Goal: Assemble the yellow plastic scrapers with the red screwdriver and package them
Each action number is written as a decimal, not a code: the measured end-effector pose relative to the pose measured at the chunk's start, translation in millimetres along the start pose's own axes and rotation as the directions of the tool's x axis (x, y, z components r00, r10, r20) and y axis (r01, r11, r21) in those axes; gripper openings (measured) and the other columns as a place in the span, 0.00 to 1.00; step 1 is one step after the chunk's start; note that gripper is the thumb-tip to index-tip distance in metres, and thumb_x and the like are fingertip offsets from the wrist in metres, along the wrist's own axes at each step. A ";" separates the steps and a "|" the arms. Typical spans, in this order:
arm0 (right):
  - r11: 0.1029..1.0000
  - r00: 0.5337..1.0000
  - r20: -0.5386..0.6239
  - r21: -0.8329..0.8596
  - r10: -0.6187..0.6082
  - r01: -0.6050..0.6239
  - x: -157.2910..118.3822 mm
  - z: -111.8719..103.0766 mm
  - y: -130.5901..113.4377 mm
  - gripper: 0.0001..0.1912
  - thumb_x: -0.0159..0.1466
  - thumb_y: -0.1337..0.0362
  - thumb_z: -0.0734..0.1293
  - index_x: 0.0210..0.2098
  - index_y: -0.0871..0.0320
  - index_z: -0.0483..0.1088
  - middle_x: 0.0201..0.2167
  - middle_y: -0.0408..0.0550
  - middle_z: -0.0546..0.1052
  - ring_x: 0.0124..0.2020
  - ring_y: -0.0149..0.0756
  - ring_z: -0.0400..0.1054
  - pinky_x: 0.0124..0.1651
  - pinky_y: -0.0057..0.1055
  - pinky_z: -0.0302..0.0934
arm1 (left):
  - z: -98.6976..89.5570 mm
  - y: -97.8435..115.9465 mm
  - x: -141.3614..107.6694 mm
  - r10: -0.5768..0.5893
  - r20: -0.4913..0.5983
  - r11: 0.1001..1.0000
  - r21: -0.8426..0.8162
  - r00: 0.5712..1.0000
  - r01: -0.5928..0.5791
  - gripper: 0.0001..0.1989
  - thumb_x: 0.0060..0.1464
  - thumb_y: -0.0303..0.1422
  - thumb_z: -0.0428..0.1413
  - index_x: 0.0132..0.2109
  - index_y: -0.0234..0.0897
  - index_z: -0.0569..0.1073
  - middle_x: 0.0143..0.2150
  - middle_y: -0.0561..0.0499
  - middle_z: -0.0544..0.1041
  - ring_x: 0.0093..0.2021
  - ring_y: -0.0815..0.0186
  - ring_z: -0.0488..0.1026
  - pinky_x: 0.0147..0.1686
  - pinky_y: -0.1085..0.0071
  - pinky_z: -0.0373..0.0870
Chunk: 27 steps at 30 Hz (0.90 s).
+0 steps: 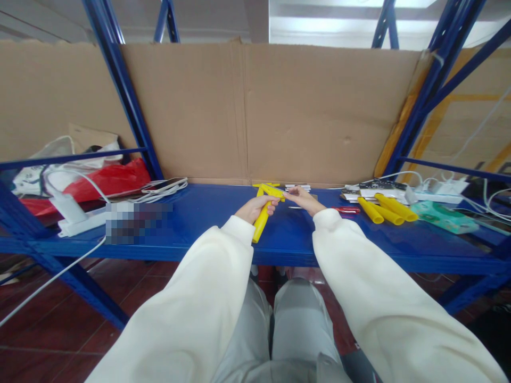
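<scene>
My left hand is closed around a yellow tool-like piece, whose tubular handle slants down towards the shelf's front edge. The fingertips of my right hand are pinched together at the right end of the piece's yellow head; what they hold there is too small to make out. Behind the hands, another yellow part lies near the cardboard. A red-handled screwdriver rests just right of my right hand. Farther right lie several yellow tubes.
The blue shelf has cardboard behind it and blue posts at both sides. On the left are a power strip, cables and a red bag. A green packet and white cables lie at the right.
</scene>
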State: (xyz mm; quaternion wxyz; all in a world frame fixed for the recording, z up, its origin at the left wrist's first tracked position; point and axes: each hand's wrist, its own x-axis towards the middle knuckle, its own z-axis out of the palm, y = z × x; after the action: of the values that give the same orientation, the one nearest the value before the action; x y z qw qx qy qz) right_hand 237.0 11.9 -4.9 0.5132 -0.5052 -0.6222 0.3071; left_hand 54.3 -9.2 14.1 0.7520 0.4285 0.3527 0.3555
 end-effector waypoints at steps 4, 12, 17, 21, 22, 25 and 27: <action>0.998 0.987 -0.158 -0.059 0.006 -0.016 6.7 -27.6 1.6 0.14 0.57 0.52 0.70 0.35 0.56 0.75 0.40 0.51 0.79 0.43 0.41 0.71 0.46 0.39 0.64 | 1.5 1.1 -3.0 -0.002 -0.040 1.000 0.008 0.999 0.003 0.06 0.56 0.22 0.55 0.38 0.36 0.67 0.19 0.61 0.62 0.13 0.78 0.55 0.11 0.83 0.52; 0.700 0.949 -0.291 -0.654 0.118 -0.288 1.8 -77.4 13.2 0.03 0.51 0.65 0.73 0.22 0.55 0.76 0.33 0.52 0.81 0.45 0.51 0.73 0.51 0.49 0.60 | 2.1 1.3 -5.3 0.021 -0.098 1.000 0.022 0.995 -0.019 0.08 0.55 0.22 0.56 0.39 0.37 0.65 0.19 0.61 0.61 0.13 0.78 0.55 0.11 0.83 0.51; 0.592 0.963 -0.202 -0.759 0.180 -0.270 -4.9 -74.2 8.2 0.02 0.53 0.68 0.72 0.25 0.54 0.77 0.35 0.50 0.82 0.47 0.48 0.73 0.56 0.49 0.57 | 1.2 1.5 -4.6 0.028 -0.088 0.999 0.034 0.996 -0.025 0.08 0.54 0.23 0.57 0.39 0.37 0.65 0.19 0.61 0.62 0.13 0.78 0.55 0.11 0.83 0.52; 0.530 0.955 -0.208 -0.796 0.212 -0.291 -7.8 -70.8 5.4 0.04 0.56 0.69 0.70 0.26 0.55 0.76 0.35 0.48 0.81 0.48 0.46 0.74 0.57 0.46 0.58 | 0.1 0.8 -3.3 0.031 -0.088 0.999 0.043 0.996 -0.027 0.09 0.54 0.23 0.58 0.38 0.36 0.65 0.20 0.61 0.62 0.13 0.79 0.55 0.12 0.83 0.53; 0.520 0.952 -0.215 -0.800 0.219 -0.300 -8.0 -70.3 5.3 0.04 0.56 0.68 0.70 0.26 0.55 0.76 0.35 0.49 0.81 0.48 0.46 0.74 0.56 0.45 0.58 | -0.1 0.5 -3.0 0.031 -0.087 0.999 0.044 0.996 -0.027 0.09 0.54 0.23 0.58 0.39 0.36 0.65 0.20 0.61 0.62 0.13 0.79 0.55 0.12 0.83 0.53; 0.515 0.951 -0.218 -0.803 0.218 -0.301 -6.8 -69.7 6.7 0.03 0.57 0.67 0.70 0.27 0.56 0.76 0.35 0.50 0.81 0.47 0.47 0.74 0.54 0.45 0.60 | -0.4 -0.5 -2.8 0.040 -0.078 0.999 0.036 0.996 -0.037 0.09 0.54 0.23 0.58 0.39 0.36 0.66 0.19 0.61 0.62 0.13 0.79 0.54 0.12 0.83 0.52; 0.530 0.957 -0.192 -0.800 0.217 -0.281 -4.3 -69.4 8.6 0.02 0.57 0.66 0.70 0.27 0.55 0.76 0.35 0.51 0.81 0.46 0.46 0.74 0.53 0.44 0.61 | 0.1 -0.9 -3.2 0.052 -0.075 0.998 0.024 0.996 -0.050 0.08 0.54 0.22 0.58 0.38 0.36 0.66 0.20 0.61 0.62 0.14 0.79 0.54 0.12 0.83 0.52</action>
State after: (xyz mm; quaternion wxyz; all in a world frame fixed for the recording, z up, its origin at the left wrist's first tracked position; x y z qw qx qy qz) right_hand 305.3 0.9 5.8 0.1920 -0.7786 -0.5964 0.0357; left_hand 52.9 -12.3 14.0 0.7242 0.4319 0.3737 0.3865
